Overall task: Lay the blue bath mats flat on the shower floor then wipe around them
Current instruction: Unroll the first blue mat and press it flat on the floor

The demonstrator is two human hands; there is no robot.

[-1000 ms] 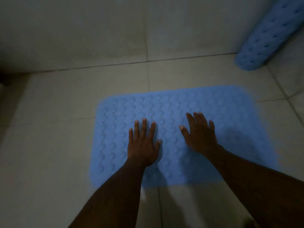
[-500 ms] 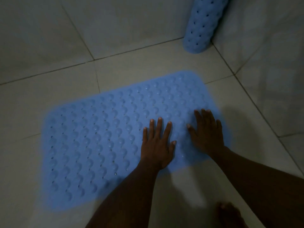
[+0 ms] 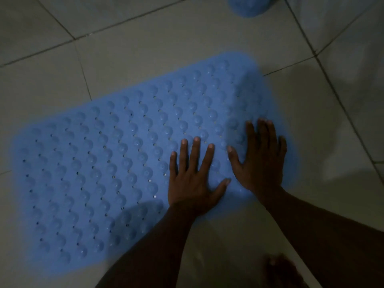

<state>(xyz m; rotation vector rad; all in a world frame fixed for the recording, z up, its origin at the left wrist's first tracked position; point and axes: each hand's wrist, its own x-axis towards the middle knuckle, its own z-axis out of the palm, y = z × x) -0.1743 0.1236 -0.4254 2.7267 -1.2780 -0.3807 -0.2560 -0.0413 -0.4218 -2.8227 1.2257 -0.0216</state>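
I see left hand (image 3: 192, 179) and right hand (image 3: 260, 161) pressing flat-fingered on blue bath mat (image 3: 116, 163); rolled mat (image 3: 249, 6) cut off at top edge

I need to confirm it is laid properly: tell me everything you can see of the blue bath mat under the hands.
The blue bath mat is a light blue rectangle with rounded corners, seemingly soft rubber or plastic, covered in rows of raised domes with small holes between. It lies unrolled and flat on the pale tiled floor, slanted across the grout lines. The left hand and right hand press on its right end, palms down, fingers straight and spread. Its far right corner looks blurred.
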